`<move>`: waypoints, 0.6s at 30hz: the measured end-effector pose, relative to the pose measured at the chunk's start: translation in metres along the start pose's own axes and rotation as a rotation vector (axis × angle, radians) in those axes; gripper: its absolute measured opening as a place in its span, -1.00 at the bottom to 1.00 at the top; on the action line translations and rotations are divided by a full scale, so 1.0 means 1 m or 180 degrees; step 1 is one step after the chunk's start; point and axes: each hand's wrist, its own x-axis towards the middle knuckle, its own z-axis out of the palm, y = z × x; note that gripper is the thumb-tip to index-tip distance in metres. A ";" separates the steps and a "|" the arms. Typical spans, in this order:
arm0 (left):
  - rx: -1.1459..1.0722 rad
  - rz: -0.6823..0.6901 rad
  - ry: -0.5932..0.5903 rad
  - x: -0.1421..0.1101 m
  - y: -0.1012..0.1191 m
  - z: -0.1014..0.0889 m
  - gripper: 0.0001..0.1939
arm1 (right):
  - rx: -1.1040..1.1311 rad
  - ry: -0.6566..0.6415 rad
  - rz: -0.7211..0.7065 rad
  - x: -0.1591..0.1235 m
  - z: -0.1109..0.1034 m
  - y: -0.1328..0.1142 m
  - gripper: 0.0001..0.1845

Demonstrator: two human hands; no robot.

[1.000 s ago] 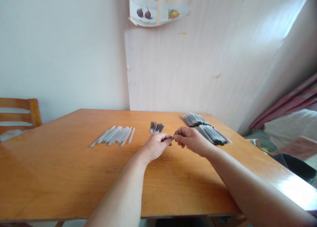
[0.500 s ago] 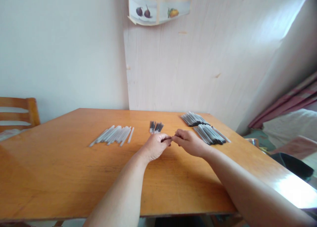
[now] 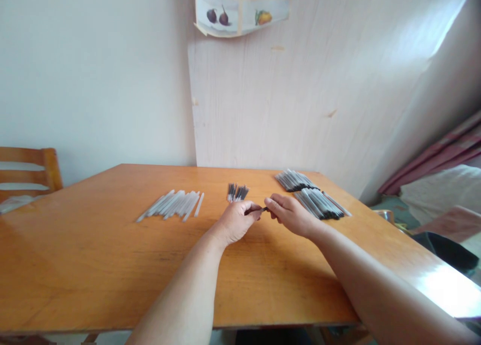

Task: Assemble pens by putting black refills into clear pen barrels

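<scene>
My left hand [image 3: 242, 218] and my right hand [image 3: 287, 212] meet low over the middle of the table, both pinched closed. A thin dark piece [image 3: 264, 209] shows between the fingertips of the two hands; most of it is hidden, so its kind is unclear. Just behind my left hand lie short dark sticks with pale ends [image 3: 238, 191], partly covered by that hand. To the left, a row of translucent whitish tubes [image 3: 173, 204] rests on the wood. Beyond my right hand are two bundles of greyish tubes with black ends, a nearer one [image 3: 319, 202] and a farther one [image 3: 295, 178].
The wooden table [image 3: 112, 265] reaches back to the wall, where a sheet of fruit pictures [image 3: 244, 14] hangs. A wooden chair [image 3: 28, 170] stands at the left. A black container [image 3: 445, 249] and cloth [image 3: 443, 194] are past the right edge.
My hands have drawn slightly apart, and more of the thin dark piece shows between the fingertips. The bundles on the table lie as before.
</scene>
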 end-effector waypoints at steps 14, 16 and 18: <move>-0.0155 -0.0018 0.0120 0.000 0.002 0.003 -0.79 | -0.0125 -0.0046 -0.0016 0.000 0.001 0.000 -0.62; -0.0179 -0.0011 0.0125 0.001 0.001 0.005 -0.79 | -0.0212 -0.0030 0.0061 0.000 0.003 0.001 -0.60; -0.0228 -0.0012 0.0167 0.001 0.000 0.006 -0.79 | -0.0207 -0.0005 0.0104 0.001 0.004 0.001 -0.59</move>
